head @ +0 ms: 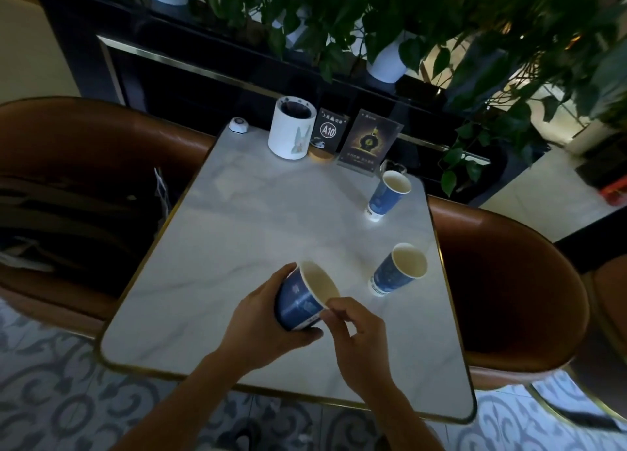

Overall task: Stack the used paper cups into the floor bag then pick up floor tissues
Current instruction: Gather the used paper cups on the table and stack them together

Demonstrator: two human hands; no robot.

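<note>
Three blue paper cups with white insides are on or over the marble table point(237, 233). My left hand point(261, 318) grips one blue cup point(302, 301) around its body, tilted with its mouth facing up and right, just above the table's near part. My right hand point(356, 332) touches that cup's rim with its fingertips. A second cup point(397, 271) stands to the right, near the table's right edge. A third cup point(386, 193) stands farther back on the right. No bag or tissues are in view.
At the table's far end stand a white cylinder holder point(291, 132), an A10 sign point(327, 132), a dark menu card point(369, 142) and a small white call button point(237, 125). Brown leather chairs point(509, 281) flank the table. Potted plants hang behind. Patterned floor tiles point(51, 399) lie below.
</note>
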